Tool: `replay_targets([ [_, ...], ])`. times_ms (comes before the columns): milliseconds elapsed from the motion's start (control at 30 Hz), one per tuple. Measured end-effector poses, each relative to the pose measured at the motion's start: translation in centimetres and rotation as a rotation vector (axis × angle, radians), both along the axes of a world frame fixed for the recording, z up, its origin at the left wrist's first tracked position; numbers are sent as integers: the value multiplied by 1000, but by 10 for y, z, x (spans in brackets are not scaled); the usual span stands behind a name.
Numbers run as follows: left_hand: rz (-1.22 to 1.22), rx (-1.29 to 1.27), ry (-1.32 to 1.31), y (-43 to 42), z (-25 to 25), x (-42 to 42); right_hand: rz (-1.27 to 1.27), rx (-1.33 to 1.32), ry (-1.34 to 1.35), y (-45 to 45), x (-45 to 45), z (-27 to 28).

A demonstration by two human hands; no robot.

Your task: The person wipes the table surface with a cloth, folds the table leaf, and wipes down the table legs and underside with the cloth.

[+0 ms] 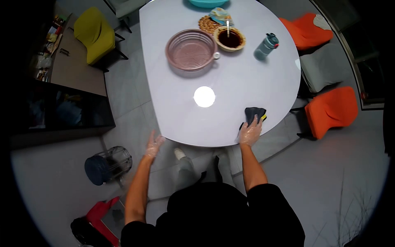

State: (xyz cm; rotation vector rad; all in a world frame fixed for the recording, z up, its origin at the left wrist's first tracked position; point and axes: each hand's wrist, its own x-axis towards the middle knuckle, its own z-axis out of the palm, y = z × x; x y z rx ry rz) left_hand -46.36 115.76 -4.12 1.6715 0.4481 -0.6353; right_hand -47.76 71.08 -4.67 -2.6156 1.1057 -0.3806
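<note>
My right hand (250, 133), in a clear plastic glove, holds a dark grey cloth (254, 114) with a bit of yellow at its edge. The cloth lies on the white table (177, 111), close to its near right edge. My left hand (154, 145), gloved the same way, is held beside the table's near left corner. Its fingers are apart and nothing is in them.
On the table are a pink plastic basket (191, 51), a bowl of dark liquid (230, 40) with a spoon, a woven mat (207, 24), a bottle (266, 47) and a turquoise basin (208, 3). Orange chairs (332, 112) stand right, a yellow chair (94, 33) left.
</note>
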Motion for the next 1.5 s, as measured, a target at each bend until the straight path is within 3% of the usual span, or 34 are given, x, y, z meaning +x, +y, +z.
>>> replay_targets([
  [133, -32, -148, 172, 47, -28, -57, 209, -15, -6, 139, 0, -5],
  [267, 53, -163, 229, 109, -23, -103, 686, 84, -12, 293, 31, -12],
  [333, 121, -124, 228, 151, -38, -113, 887, 274, 101, 349, 49, 21],
  [433, 169, -78, 197, 193, -46, -110, 1119, 307, 397, 391, 73, 23],
  [533, 177, -95, 175, 210, -42, -90, 1185, 231, 168, 371, 63, -6],
  [633, 114, -109, 158, 198, -39, -47, 1110, 509, -73, 341, 55, 31],
  [733, -75, -29, 102, 174, -36, 5, 802, 311, -205, 300, 57, 21],
  [800, -145, -56, 34, 150, -53, 37, 629, 52, -18, 272, 58, 10],
  [900, -184, -161, -48, 103, -79, 88, 467, 30, 217, 265, 68, -8],
  [1100, -339, -48, 7, 40, -38, 195, 468, 57, 461, 295, 124, 7],
  [1200, -203, -44, -86, 26, -94, 240, 472, 82, 474, 311, 153, 20],
  [1300, 91, -601, 252, 38, -47, 301, 454, 65, 451, 321, 172, 25],
  [1500, 131, -711, 344, 30, -84, 403, 348, 119, 435, 329, 192, 25],
])
